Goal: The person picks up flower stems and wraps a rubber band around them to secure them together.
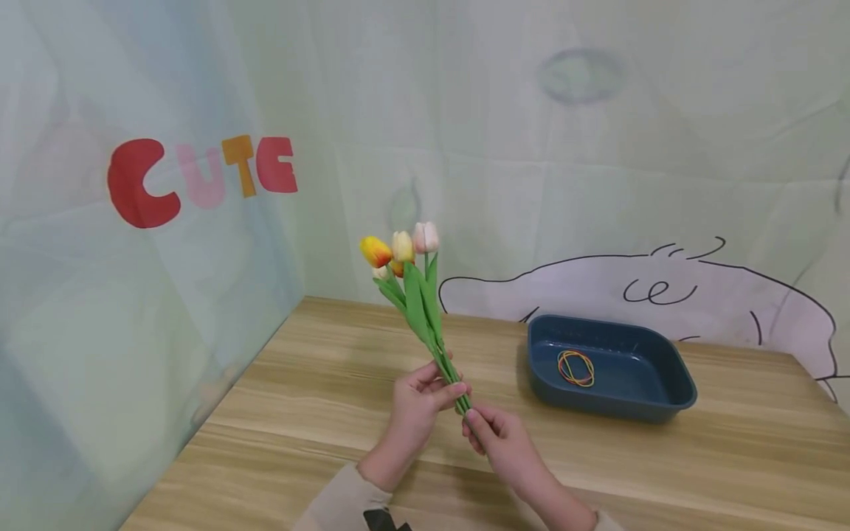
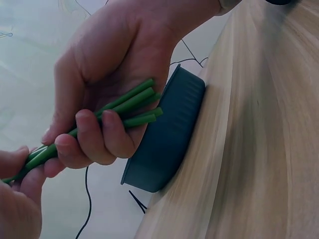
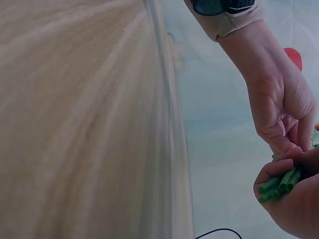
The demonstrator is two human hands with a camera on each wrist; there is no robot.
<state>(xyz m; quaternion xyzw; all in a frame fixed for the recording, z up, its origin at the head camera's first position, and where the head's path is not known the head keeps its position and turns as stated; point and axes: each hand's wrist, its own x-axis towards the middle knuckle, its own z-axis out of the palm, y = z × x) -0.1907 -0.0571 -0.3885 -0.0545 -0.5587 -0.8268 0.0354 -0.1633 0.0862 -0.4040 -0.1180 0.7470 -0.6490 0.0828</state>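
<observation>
A bunch of artificial tulips (image 1: 418, 302), with yellow-orange, cream and pale pink heads and green leaves, is held tilted above the table. My left hand (image 1: 418, 405) pinches the green stems partway down, thumb across the front. Just below it, my right hand (image 1: 506, 444) grips the lower stems between thumb and curled fingers. In the left wrist view, the cut stem ends (image 2: 137, 102) poke out past the right hand's fingers. The right wrist view shows these ends emerging from the right hand (image 3: 294, 199), with the left hand (image 3: 279, 99) close above it.
A dark blue plastic basin (image 1: 611, 410) stands on the wooden table (image 1: 319, 369), right of the hands. Inside it lie several thin coloured rubber bands (image 1: 583, 383). Printed fabric walls (image 1: 491, 147) border the table at the back and left.
</observation>
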